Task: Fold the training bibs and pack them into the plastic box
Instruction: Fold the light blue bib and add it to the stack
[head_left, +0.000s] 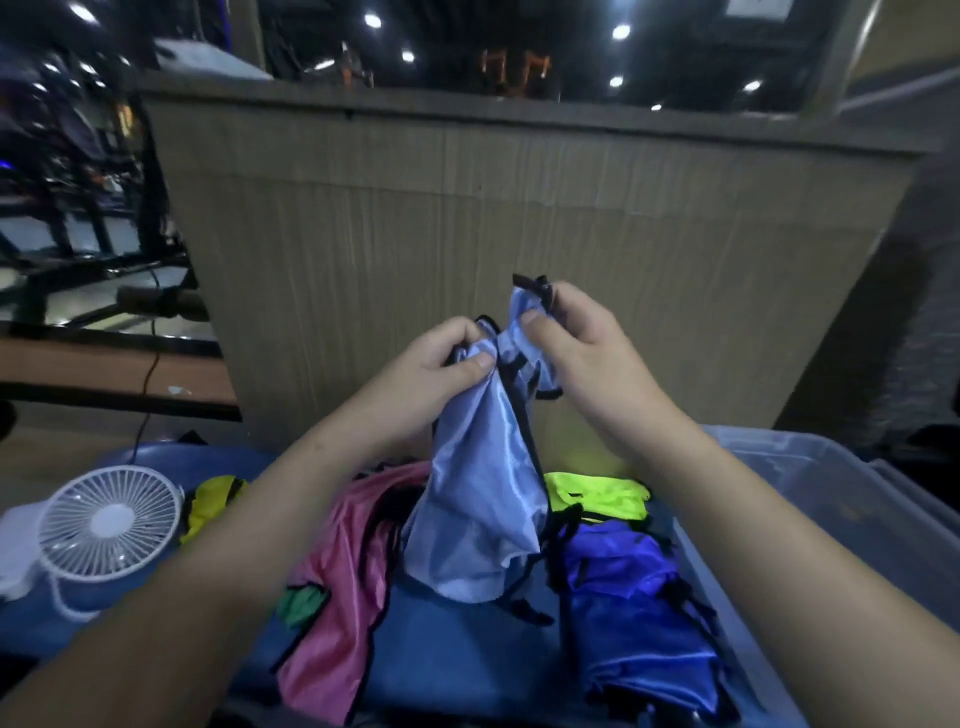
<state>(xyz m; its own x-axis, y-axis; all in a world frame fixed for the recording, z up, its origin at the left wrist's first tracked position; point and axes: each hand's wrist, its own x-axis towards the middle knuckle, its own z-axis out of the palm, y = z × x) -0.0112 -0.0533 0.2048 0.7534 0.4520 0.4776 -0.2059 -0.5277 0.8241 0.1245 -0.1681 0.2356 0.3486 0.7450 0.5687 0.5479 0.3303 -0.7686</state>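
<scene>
A light blue training bib (480, 499) with black trim hangs bunched in the air above the blue table surface (457, 654). My left hand (441, 371) pinches its upper edge. My right hand (576, 338) pinches the top strap part just to the right and a little higher. Below lie a pink bib (343, 592), a dark blue bib (634, 613), a neon yellow-green bib (597, 496), a yellow bib (210, 504) and a scrap of green cloth (301, 605). The clear plastic box (810, 478) stands at the right, partly behind my right forearm.
A small white desk fan (109, 525) stands at the left on the table. A tall brown corrugated partition (467, 218) rises straight ahead behind the table. A dark cable (148, 374) runs down at the left.
</scene>
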